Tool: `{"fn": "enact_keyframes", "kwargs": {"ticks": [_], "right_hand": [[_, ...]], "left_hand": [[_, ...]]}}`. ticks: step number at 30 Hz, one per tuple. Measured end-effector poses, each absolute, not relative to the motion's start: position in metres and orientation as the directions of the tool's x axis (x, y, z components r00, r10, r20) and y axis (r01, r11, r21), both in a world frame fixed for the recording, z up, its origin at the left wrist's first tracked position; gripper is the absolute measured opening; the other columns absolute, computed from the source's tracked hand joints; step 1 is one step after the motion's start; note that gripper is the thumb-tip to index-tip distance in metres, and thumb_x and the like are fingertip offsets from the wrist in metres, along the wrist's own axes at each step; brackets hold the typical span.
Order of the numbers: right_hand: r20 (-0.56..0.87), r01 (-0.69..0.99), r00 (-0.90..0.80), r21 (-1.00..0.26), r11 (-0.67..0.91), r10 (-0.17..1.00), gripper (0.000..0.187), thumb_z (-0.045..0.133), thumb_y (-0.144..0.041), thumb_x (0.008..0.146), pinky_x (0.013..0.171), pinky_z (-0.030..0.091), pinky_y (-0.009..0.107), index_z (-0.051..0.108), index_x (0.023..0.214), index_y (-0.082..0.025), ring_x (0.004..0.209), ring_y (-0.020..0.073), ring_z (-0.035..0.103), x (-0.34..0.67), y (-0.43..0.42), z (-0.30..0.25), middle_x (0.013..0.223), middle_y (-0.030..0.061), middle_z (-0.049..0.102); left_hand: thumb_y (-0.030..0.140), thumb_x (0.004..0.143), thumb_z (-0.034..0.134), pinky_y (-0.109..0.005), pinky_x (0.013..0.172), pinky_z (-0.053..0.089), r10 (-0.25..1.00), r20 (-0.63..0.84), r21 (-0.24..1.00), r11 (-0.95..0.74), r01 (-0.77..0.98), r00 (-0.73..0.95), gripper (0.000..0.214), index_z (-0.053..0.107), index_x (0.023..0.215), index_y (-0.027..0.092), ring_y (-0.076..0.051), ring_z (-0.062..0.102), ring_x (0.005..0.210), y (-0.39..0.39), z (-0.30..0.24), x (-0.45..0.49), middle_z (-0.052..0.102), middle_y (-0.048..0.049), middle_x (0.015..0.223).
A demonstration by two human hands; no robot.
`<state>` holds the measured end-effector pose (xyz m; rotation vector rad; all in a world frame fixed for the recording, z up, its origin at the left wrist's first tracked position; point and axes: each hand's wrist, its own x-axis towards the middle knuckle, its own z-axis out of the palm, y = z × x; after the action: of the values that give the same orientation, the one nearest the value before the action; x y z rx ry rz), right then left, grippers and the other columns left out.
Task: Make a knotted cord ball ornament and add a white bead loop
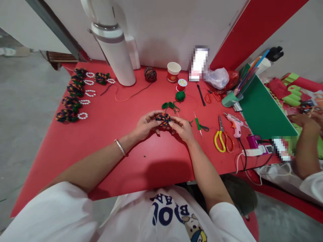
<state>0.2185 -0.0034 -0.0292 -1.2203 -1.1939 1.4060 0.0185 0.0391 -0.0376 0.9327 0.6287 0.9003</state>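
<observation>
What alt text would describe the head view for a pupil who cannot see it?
The left hand and right hand hold a small multicoloured yarn piece over a red table. Six beaded yarn pieces lie at left; scissors and a pink glue gun at right.

My feed says craft workshop. I've got a red worktable (pixel 113 116) with yarn balls (pixel 150 74), glue gun (pixel 236 126), green-handled hook (pixel 198 124), scissors (pixel 221 126), plus lookalike yarn-and-bead pieces (pixel 75 89) in a batch. Co-worker's arm (pixel 306 148) past a green divider (pixel 267 109), bright material (pixel 292 94) alongside.
</observation>
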Motion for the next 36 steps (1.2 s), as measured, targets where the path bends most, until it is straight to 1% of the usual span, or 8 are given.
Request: {"fn": "enact_keyframes", "kwargs": {"ticks": [3,8,16,20,23,28,32,36], "right_hand": [[-0.105,-0.075,-0.101,-0.991,-0.112,0.989,0.046,0.073,-0.044,0.083,0.051,0.050,0.025,0.070,0.124,-0.023,0.070,0.0168,0.065,0.219,-0.002,-0.033,0.083,0.0024,0.070],[-0.039,-0.111,-0.092,-0.993,-0.049,0.995,0.052,0.071,-0.037,0.083,0.052,0.049,0.024,0.065,0.133,-0.027,0.067,0.0134,0.062,0.221,-0.001,-0.038,0.081,-0.0016,0.066],[0.011,-0.129,-0.068,-0.992,0.002,0.998,0.042,0.070,-0.038,0.085,0.052,0.046,0.025,0.067,0.125,-0.029,0.057,0.0114,0.053,0.220,-0.001,-0.039,0.077,-0.0025,0.063],[0.034,-0.128,-0.031,-0.991,0.030,0.999,0.037,0.071,-0.043,0.086,0.053,0.048,0.026,0.070,0.121,-0.030,0.062,0.0136,0.057,0.219,-0.002,-0.036,0.078,-0.0011,0.065],[0.012,-0.118,-0.026,-0.993,0.009,1.000,0.036,0.069,-0.046,0.089,0.052,0.049,0.027,0.071,0.122,-0.030,0.061,0.0142,0.058,0.219,-0.003,-0.036,0.080,-0.0001,0.067],[0.037,-0.077,-0.011,-0.996,0.036,0.999,0.033,0.069,-0.043,0.089,0.055,0.049,0.028,0.072,0.119,-0.029,0.058,0.0119,0.054,0.218,-0.001,-0.040,0.081,-0.0009,0.066],[0.035,-0.084,-0.009,-0.996,0.034,0.999,0.040,0.071,-0.041,0.087,0.056,0.047,0.027,0.067,0.125,-0.029,0.058,0.0118,0.051,0.218,0.000,-0.041,0.076,-0.0032,0.060],[0.018,-0.091,0.014,-0.996,0.019,1.000,0.043,0.069,-0.051,0.089,0.055,0.048,0.027,0.063,0.125,-0.028,0.062,0.0134,0.056,0.217,0.000,-0.040,0.078,-0.0017,0.061]], "left_hand": [[0.022,0.080,0.082,-0.025,0.050,0.063,0.851,-0.072,0.874,0.305,-0.378,0.519,0.050,0.066,0.127,0.019,-0.019,0.076,0.077,0.039,-0.037,0.018,0.070,-0.0094,0.117],[0.023,0.079,0.084,-0.024,0.052,0.063,0.842,-0.059,0.859,0.316,-0.402,0.536,0.047,0.070,0.124,0.018,-0.019,0.075,0.080,0.040,-0.035,0.017,0.073,-0.0098,0.116],[0.027,0.079,0.085,-0.025,0.051,0.062,0.826,-0.121,0.837,0.383,-0.390,0.551,0.040,0.076,0.117,0.017,-0.017,0.073,0.070,0.045,-0.034,0.013,0.077,-0.0091,0.107],[0.027,0.079,0.086,-0.023,0.052,0.061,0.831,-0.108,0.843,0.368,-0.393,0.546,0.043,0.076,0.120,0.019,-0.017,0.074,0.072,0.046,-0.034,0.013,0.078,-0.0087,0.107],[0.026,0.079,0.087,-0.022,0.055,0.061,0.830,-0.088,0.850,0.351,-0.393,0.551,0.045,0.075,0.122,0.020,-0.016,0.074,0.074,0.045,-0.034,0.014,0.077,-0.0094,0.113],[0.018,0.071,0.091,-0.021,0.059,0.061,0.815,-0.072,0.850,0.351,-0.392,0.575,0.057,0.073,0.124,0.020,-0.017,0.074,0.082,0.042,-0.036,0.016,0.076,-0.0089,0.114],[0.016,0.070,0.092,-0.021,0.060,0.061,0.815,-0.067,0.853,0.346,-0.390,0.576,0.060,0.072,0.126,0.020,-0.018,0.074,0.085,0.042,-0.038,0.016,0.076,-0.0094,0.115],[0.018,0.070,0.092,-0.021,0.062,0.062,0.836,-0.063,0.866,0.318,-0.387,0.546,0.058,0.072,0.124,0.019,-0.017,0.074,0.086,0.043,-0.040,0.017,0.073,-0.0108,0.123]]}}
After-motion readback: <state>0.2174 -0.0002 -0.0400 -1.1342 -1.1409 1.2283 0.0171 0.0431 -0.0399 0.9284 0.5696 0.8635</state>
